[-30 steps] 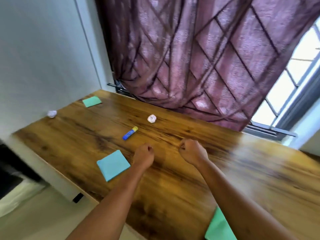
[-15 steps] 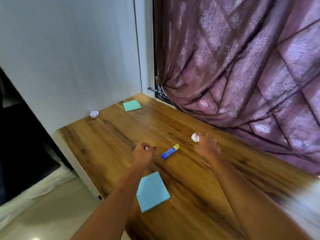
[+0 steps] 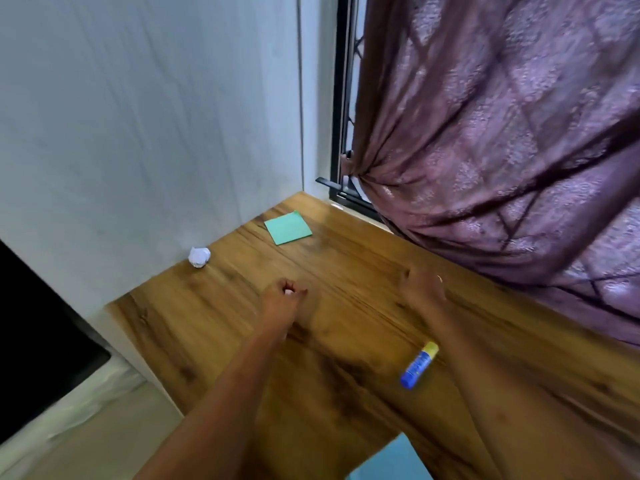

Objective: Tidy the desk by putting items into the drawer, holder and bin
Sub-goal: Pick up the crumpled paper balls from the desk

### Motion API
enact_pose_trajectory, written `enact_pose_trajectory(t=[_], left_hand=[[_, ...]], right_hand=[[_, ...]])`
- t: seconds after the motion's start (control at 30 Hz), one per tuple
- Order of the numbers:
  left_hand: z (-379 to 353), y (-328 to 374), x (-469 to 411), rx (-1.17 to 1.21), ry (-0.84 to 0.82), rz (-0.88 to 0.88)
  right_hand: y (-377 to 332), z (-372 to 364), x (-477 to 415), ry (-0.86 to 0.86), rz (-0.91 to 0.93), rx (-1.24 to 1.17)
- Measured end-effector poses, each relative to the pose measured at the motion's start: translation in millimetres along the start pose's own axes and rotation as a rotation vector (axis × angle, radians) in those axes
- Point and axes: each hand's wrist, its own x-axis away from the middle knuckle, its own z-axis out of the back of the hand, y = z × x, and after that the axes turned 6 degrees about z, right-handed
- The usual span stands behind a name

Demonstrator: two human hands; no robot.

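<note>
Blue sheet (image 3: 388,462) — cut off below

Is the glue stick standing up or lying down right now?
Lying down. The glue stick rests on its side on the desk, yellow cap pointing away from the camera.

Left hand (image 3: 282,301) and right hand (image 3: 422,289) held over wooden surface (image 3: 346,254).
White scrap (image 3: 287,291) is gripped in curled left hand; right hand is blurred. Glue stick (image 3: 419,366), paper ball (image 3: 199,257), green note (image 3: 288,227) are laid well apart.
</note>
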Motion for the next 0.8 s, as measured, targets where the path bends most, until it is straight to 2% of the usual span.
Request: enact_pose_trajectory(t=[0.2, 0.33, 0.47, 0.6, 0.7, 0.8], left_hand=[[81, 4, -56, -0.202, 0.247, -0.064], [127, 6, -91, -0.335, 0.406, -0.150], [141, 2, -116, -0.539, 0.362, -0.067], [141, -3, -129, -0.643, 0.359, -0.140], [141, -1, -131, -0.667, 0.376, -0.188], [138, 5, -124, -0.574, 0.328, -0.202]], right_hand=[[-131, -35, -23, -0.109, 0.215, -0.304], [-189, -70, -20, -0.213, 0.273, -0.354], [-214, -91, -20, -0.252, 0.296, -0.324], [-221, -102, -22, -0.301, 0.276, -0.350], [-221, -105, -24, -0.329, 0.252, -0.382], [-217, -108, -25, -0.338, 0.188, -0.494]])
